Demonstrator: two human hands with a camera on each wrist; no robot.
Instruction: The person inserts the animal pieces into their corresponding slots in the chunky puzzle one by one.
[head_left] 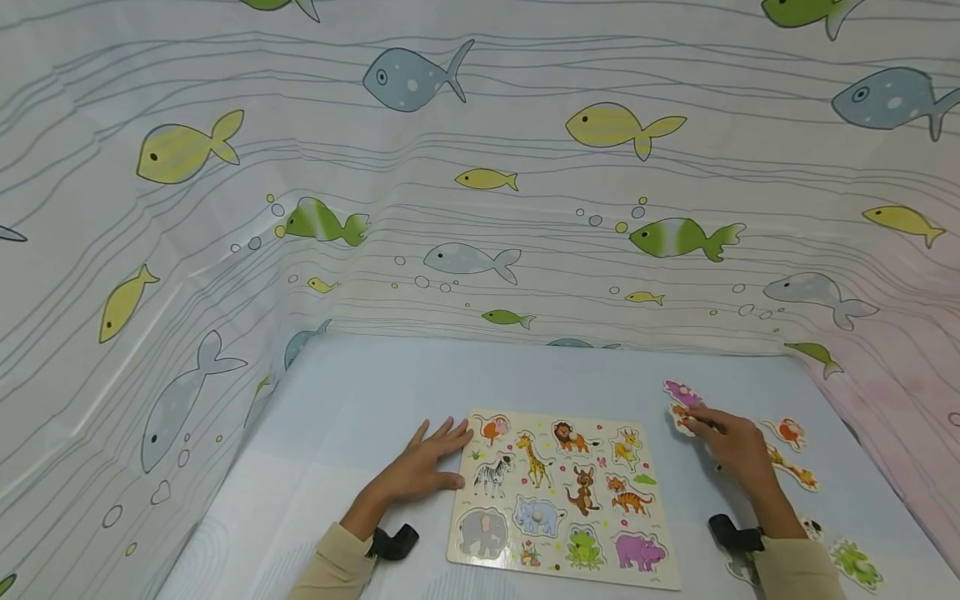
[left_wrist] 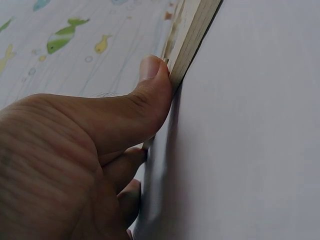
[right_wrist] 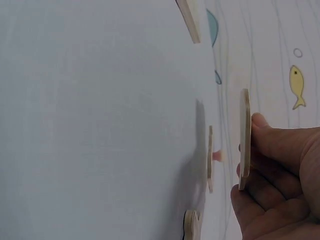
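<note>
A wooden animal puzzle board [head_left: 647,521] lies flat, printed with a lion, giraffe, zebra, frog and other animals. In its lower left part a blue rhino piece [head_left: 537,517] with a knob shows. My left hand [head_left: 420,468] rests at the board's left side, fingers spread and thumb touching the edge. To the board's right, my right hand [head_left: 731,442] pinches an orange animal puzzle piece [head_left: 681,419]; which animal is unclear. In the right wrist view this piece [right_wrist: 245,140] is edge-on, raised off the table. A purple hippo piece [head_left: 682,392] lies just beyond it.
Loose pieces lie on the right: a monkey [head_left: 789,432], a giraffe [head_left: 799,472], a frog [head_left: 857,565], and a black-and-white piece [head_left: 812,527] partly behind the sleeve. A grey piece [head_left: 741,568] shows under the right wrist. A fish-print curtain [head_left: 525,217] surrounds the table.
</note>
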